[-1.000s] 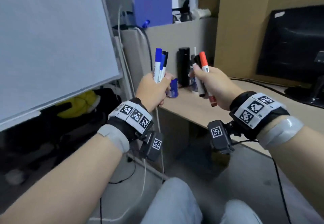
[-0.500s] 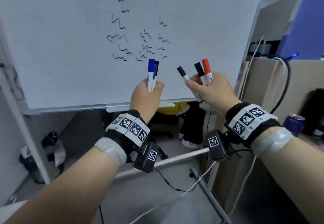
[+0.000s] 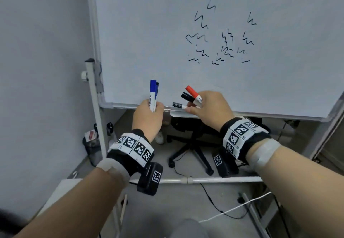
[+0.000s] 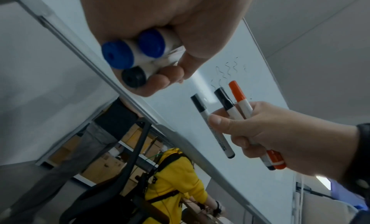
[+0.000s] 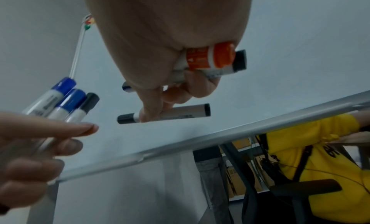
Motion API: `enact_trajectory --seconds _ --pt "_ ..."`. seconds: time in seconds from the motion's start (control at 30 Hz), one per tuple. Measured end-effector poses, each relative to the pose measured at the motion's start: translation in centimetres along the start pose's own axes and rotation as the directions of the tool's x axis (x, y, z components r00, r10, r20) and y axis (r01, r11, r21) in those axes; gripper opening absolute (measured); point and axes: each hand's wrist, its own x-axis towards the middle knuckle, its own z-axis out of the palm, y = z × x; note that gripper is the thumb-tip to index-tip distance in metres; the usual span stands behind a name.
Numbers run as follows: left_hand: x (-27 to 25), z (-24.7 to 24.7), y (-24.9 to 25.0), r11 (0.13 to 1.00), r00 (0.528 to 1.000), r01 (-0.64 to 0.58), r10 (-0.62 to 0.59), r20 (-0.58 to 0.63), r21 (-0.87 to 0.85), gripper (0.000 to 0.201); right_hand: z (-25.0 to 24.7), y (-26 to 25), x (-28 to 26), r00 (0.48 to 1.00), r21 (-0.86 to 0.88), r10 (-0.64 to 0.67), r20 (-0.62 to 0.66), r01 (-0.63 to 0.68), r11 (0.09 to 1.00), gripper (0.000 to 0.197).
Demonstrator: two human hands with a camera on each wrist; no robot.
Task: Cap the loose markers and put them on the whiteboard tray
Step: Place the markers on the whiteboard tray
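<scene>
L hand [image 3: 148,115] grips blue markers [image 3: 153,93]; R hand [image 3: 210,110] holds red/black markers [image 3: 192,93] by whiteboard [image 3: 167,32].

Dim, even indoor light throughout; wrist views soft and noisy, wide-angle bending straight edges.

A black office chair [image 3: 193,144] on wheels stands on the floor behind the stand's bottom bar [image 3: 204,180], and a thin black cable [image 3: 210,196] and a white cord [image 3: 236,208] lie on the floor in front of that bar. To the left of the bar, by the stand's upright post [image 3: 96,114], there is a dark mesh bin [image 3: 92,149] with a red and white packet [image 3: 90,135] poking out of it. Past the bar, beyond the chair, a person in a yellow hoodie [image 5: 312,156] sits near stacked cardboard boxes [image 4: 104,162].
</scene>
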Motion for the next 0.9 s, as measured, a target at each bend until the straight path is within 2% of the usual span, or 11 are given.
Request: enact_trajectory --seconds 0.2,0.53,0.63,0.7,0.8,0.9 --pt "0.1 1.0 -1.4 0.998 0.998 0.055 -0.054 0.042 -0.019 0.024 2.3 0.9 1.4 0.999 -0.179 0.015 0.045 -0.006 0.984 0.031" --pt "0.4 1.3 -2.0 0.996 0.995 0.070 -0.066 0.074 -0.056 0.021 3.4 1.2 2.4 0.994 -0.214 -0.010 0.106 0.033 0.976 0.023" --pt "0.3 1.3 -2.1 0.993 0.995 0.081 -0.076 0.065 -0.087 0.021 3.6 1.3 2.4 0.995 -0.167 0.015 0.102 0.002 0.986 0.025" --pt "0.2 1.2 -2.2 0.991 0.995 0.086 -0.080 0.059 -0.104 0.021 3.7 1.3 2.4 0.995 -0.100 0.034 0.092 -0.025 0.995 0.033" --pt "0.1 1.0 -2.0 0.992 0.995 0.077 -0.071 0.063 -0.101 0.020 3.4 1.4 2.1 0.999 0.035 -0.013 0.044 0.012 0.999 0.033" --pt "0.1 1.0 -1.8 0.991 0.995 0.078 -0.071 0.065 -0.107 0.018 2.9 1.7 1.9 0.997 0.135 -0.027 0.065 0.018 0.991 0.035"
